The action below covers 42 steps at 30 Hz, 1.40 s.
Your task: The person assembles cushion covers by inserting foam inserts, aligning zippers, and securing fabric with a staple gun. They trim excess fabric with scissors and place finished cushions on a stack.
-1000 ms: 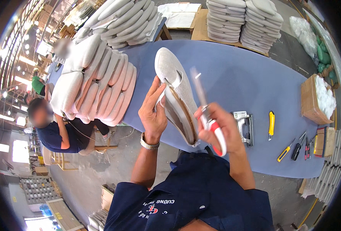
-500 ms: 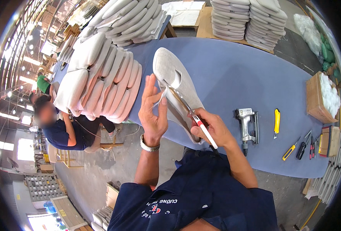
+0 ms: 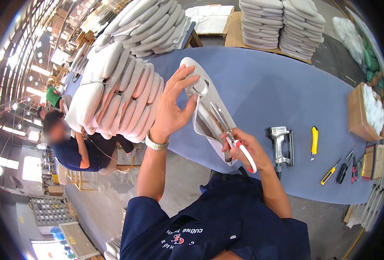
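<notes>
Scissors in right hand; left hand on cushion

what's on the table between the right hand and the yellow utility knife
A silver staple gun lies on the blue tabletop between the right hand and the yellow utility knife, as the head view shows.

Before you, the padded piece is between the stacked cushions, left, and the staple gun on the table, right.
</notes>
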Each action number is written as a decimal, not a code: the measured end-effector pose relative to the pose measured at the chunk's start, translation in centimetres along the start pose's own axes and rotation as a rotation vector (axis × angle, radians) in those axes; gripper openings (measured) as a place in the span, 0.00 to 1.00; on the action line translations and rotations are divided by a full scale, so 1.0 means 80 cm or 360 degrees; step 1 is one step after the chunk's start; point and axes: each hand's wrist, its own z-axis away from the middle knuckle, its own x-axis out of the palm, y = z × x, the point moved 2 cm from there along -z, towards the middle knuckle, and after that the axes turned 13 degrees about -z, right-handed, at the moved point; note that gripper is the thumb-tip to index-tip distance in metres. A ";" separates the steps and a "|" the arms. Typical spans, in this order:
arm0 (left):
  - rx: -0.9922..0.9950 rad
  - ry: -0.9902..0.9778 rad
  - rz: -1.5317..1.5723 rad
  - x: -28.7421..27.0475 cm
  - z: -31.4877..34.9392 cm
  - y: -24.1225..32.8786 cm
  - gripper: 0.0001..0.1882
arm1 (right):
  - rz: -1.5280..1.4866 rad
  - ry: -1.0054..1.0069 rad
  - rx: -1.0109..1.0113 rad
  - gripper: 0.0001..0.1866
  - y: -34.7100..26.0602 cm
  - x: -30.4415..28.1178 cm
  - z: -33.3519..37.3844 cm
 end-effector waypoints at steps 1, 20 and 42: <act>0.0013 -0.0027 -0.0016 -0.002 0.003 0.005 0.26 | -0.0083 -0.0001 0.0098 0.31 -0.008 -0.002 0.004; -0.0057 0.0059 -0.0007 -0.006 0.027 0.006 0.30 | 0.0131 -0.0026 -0.0133 0.30 -0.027 0.028 -0.014; 0.0273 -0.0397 -0.0364 -0.062 -0.001 0.008 0.31 | -0.0276 -0.0262 0.0348 0.27 0.001 0.010 -0.012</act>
